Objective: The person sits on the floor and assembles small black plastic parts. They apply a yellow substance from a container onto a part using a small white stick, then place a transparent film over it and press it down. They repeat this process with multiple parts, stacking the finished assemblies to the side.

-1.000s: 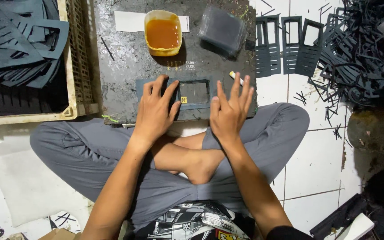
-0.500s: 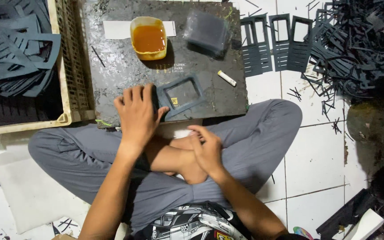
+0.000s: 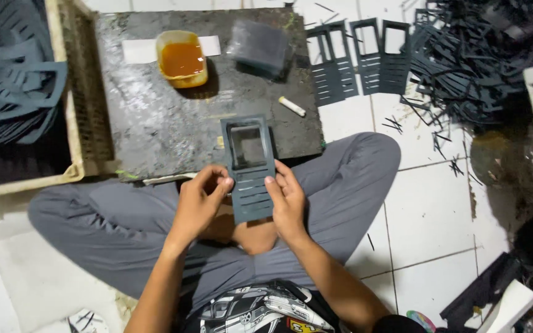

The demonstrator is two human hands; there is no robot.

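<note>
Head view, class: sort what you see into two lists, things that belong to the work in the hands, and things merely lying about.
In the work:
left hand
right hand
dark grey cut-out frame piece held between both hands
dark work board
tub of amber liquid

Lying about:
finished frame pieces in a row
heap of dark offcuts
small white stick
crate of grey sheets

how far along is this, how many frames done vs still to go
Looks done: three dark cut-out panels laid in a row on the tiled floor beside the work board. In hand: one dark panel held by both the left hand and the right hand over the lap. Probably left: the crate at left holds many similar pieces; how many can't be counted.
</note>
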